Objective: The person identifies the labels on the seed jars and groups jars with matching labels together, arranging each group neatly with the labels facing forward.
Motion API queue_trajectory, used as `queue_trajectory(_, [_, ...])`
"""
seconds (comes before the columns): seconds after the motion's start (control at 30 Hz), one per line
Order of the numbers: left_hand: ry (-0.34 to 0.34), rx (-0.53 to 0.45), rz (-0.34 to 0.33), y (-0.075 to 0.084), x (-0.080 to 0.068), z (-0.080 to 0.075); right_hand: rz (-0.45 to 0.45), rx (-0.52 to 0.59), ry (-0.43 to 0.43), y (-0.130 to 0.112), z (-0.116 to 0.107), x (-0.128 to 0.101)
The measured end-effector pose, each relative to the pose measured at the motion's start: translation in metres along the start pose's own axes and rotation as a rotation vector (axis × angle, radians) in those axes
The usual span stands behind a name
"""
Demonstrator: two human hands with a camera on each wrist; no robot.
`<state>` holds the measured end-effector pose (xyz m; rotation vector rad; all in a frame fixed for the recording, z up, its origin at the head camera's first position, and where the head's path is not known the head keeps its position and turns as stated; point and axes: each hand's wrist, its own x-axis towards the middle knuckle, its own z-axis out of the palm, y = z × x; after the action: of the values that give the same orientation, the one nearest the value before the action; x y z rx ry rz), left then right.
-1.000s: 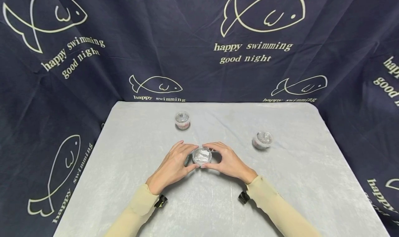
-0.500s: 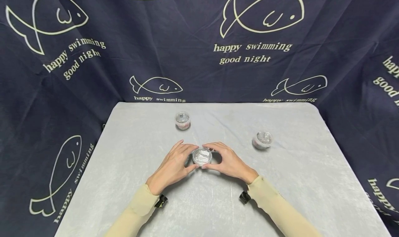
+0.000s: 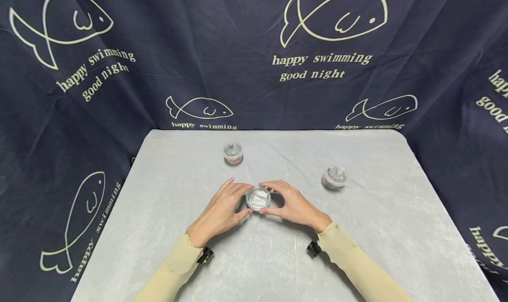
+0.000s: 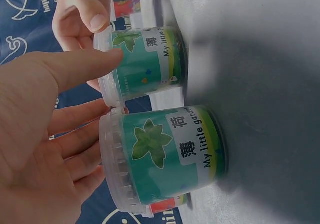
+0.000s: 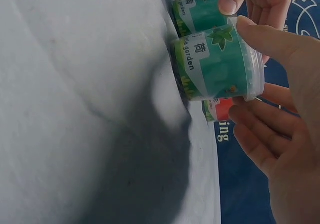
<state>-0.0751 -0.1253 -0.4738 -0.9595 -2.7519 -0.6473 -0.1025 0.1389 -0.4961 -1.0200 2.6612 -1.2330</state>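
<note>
A clear-lidded plastic cup [image 3: 258, 199] with a green mint label and "My little garden" print stands upright on the table, between my two hands. My left hand [image 3: 222, 209] has its thumb and forefinger at the left side of the lid. From the right, my right hand [image 3: 295, 207] pinches the same lid between thumb and fingers. A second green mint cup [image 4: 165, 159] stands beside it under my left palm, close to the curved left fingers. In the head view the left hand mostly hides this second cup.
Two more lidded cups stand farther back on the pale cloth-covered table [image 3: 178, 169]: one cup [image 3: 233, 154] at the back left of centre, another cup [image 3: 335, 177] to the right. Red labels show in the wrist views. Dark blue fish-print curtain [image 3: 254, 95] surrounds the table.
My right hand has edged very slightly to the right at the lid. The left hand and the cups look almost still.
</note>
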Motion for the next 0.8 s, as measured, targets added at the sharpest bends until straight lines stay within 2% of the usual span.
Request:
queue_trajectory(0.33, [-0.052, -0.007, -0.015, 0.002, -0.001, -0.003, 0.065, 0.043, -0.013, 0.001, -0.007, -0.005])
queue_trajectory(0.5, [-0.037, -0.033, -0.03, 0.006, 0.001, -0.001, 0.089, 0.037, 0.021, 0.004, -0.012, -0.01])
queue_trajectory(0.6, [-0.004, -0.063, -0.025, 0.012, 0.003, 0.001, 0.094, 0.025, 0.042, 0.007, -0.016, -0.013])
queue_trajectory(0.8, [0.031, -0.117, 0.053, 0.036, 0.012, 0.012, 0.103, -0.008, 0.088, 0.013, -0.028, -0.02])
